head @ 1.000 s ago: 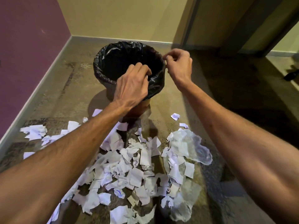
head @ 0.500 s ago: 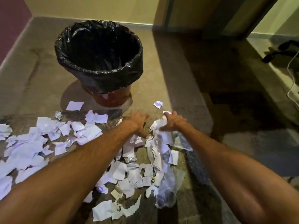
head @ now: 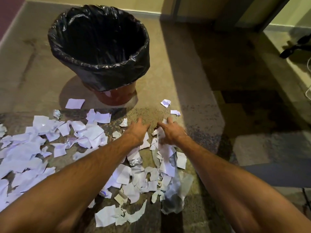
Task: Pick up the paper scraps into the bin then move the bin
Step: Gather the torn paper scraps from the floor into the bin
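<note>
- One bin [head: 116, 96], reddish-brown at the base.
- One black bag [head: 101, 47] lining it.
- Two hands: one left hand [head: 137, 130], one right hand [head: 171, 132].
- Paper scraps [head: 94, 133] on the floor: dozens, too many and too overlapped to count exactly.
- A few crumpled foil bits [head: 135, 161], at least three.
- One dark object [head: 296, 47] at the far right; too unclear to identify.

indoor room corner, painted walls [head: 101, 2], skirting [head: 148, 13]
</note>
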Motion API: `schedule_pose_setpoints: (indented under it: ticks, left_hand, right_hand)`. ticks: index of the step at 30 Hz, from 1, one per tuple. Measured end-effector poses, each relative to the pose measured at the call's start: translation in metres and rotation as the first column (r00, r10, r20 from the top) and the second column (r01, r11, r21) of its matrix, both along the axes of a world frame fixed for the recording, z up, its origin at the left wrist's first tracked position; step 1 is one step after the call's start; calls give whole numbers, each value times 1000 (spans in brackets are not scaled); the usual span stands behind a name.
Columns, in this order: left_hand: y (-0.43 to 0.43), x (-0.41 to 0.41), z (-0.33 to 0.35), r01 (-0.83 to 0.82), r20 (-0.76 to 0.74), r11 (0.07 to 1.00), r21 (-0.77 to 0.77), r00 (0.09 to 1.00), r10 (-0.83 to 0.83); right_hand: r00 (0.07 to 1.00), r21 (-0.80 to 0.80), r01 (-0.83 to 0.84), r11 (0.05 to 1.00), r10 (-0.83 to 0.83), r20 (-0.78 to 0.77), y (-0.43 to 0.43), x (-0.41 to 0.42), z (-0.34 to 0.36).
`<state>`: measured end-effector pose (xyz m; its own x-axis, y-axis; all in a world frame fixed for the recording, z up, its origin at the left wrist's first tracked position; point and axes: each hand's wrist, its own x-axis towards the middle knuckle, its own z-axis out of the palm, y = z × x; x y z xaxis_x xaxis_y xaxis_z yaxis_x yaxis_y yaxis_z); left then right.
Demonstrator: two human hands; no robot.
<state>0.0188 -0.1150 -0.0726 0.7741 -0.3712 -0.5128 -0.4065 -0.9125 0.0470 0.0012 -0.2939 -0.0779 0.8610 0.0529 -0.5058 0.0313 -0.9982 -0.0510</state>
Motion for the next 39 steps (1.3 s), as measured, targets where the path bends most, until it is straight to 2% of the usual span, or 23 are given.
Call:
schedule_pose_setpoints:
  ticks: [5,9,12,15,20,23,31,36,39]
  left_hand:
    - [7,-8,-2,50,34,998,-22,998,-49]
    - [13,-2,6,11,37,993,-114,999,-6]
    - [21,5,21,-49,31,973,-226,998,57]
    - [30,10,41,-66,77,960,-272,993,90]
    - [42,16,92,-23,167,943,-333,982,83]
    - [49,18,128,-24,244,914,-404,961,133]
    - [79,29,235,84,488,822,-564,837,249]
    - [101,45,278,66,565,747,-661,699,438]
    - [110,58,287,42,552,684,-728,628,549]
  right_hand:
    - [998,94,40,995,-45,49,13,-10,-8]
    - [991,176,107,978,-118,55,11,-2,3]
    - [983,223,145,964,-165,76,9,7,25]
    - [979,236,134,963,-165,119,8,18,53]
    - [975,356,138,924,-190,115,10,37,106]
    - [967,469,168,867,-237,91,14,45,144]
    - [944,708,79,702,-280,172,32,70,242]
    - [875,853,-53,519,-387,290,64,88,299]
    - [810,907,-115,406,-490,322,91,95,318]
